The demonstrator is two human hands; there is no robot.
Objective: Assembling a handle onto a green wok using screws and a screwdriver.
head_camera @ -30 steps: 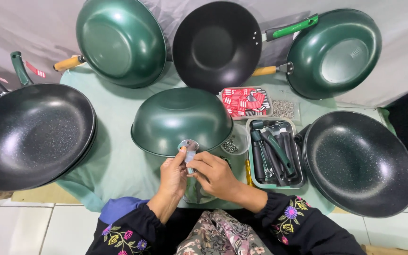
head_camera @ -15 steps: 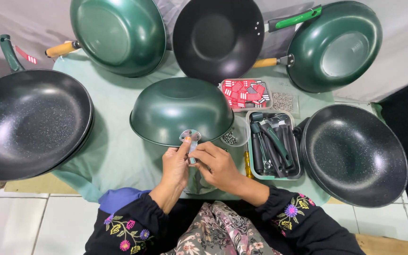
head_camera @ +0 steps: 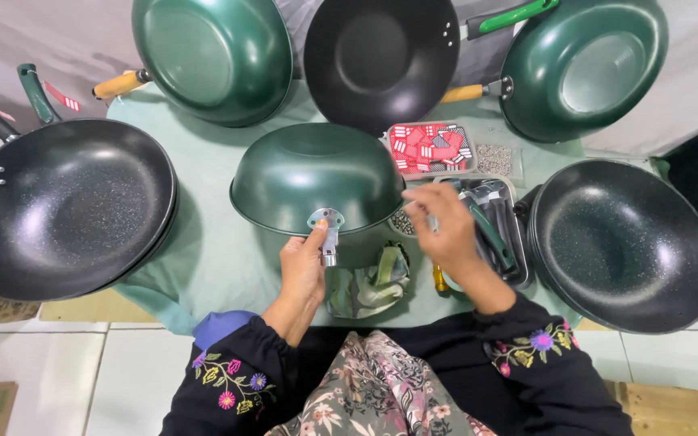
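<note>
Now, left fingers: the left hand point(head_camera: 304, 270), at centre frame, pinches the metal bracket point(head_camera: 327, 230) on the rim of the upturned green pan point(head_camera: 317, 176), thumb and fingertips closed on it.
Bracket: a small silver plate with a stub pointing down toward the person, fixed at the near edge of the pan, just below the middle of the frame.
Right fingers: the right hand point(head_camera: 444, 226), right of centre, hovers with fingers loosely curled and partly spread; it is blurred, so I cannot tell whether anything small sits between the fingertips.
Under the right hand: a grey tray point(head_camera: 501, 234) of dark green handles, just right of the pan.
Beyond the tray: a clear box point(head_camera: 430, 148) of red-and-white pieces, and beside it a small packet point(head_camera: 494, 159) of tiny grey parts.
Near the wrists: a crumpled green cloth point(head_camera: 369, 282) lies between both hands, at the table's near edge.
Table: covered in pale green fabric point(head_camera: 212, 234).
Left of frame: a stack of black speckled pans point(head_camera: 58, 206).
Right of frame: another black speckled pan point(head_camera: 624, 242).
Top of frame: a green pan with wooden handle point(head_camera: 212, 56) at upper left, a black pan point(head_camera: 377, 56) in the middle, a green pan point(head_camera: 583, 69) at upper right.
Sleeves: black with embroidered flowers point(head_camera: 228, 379).
</note>
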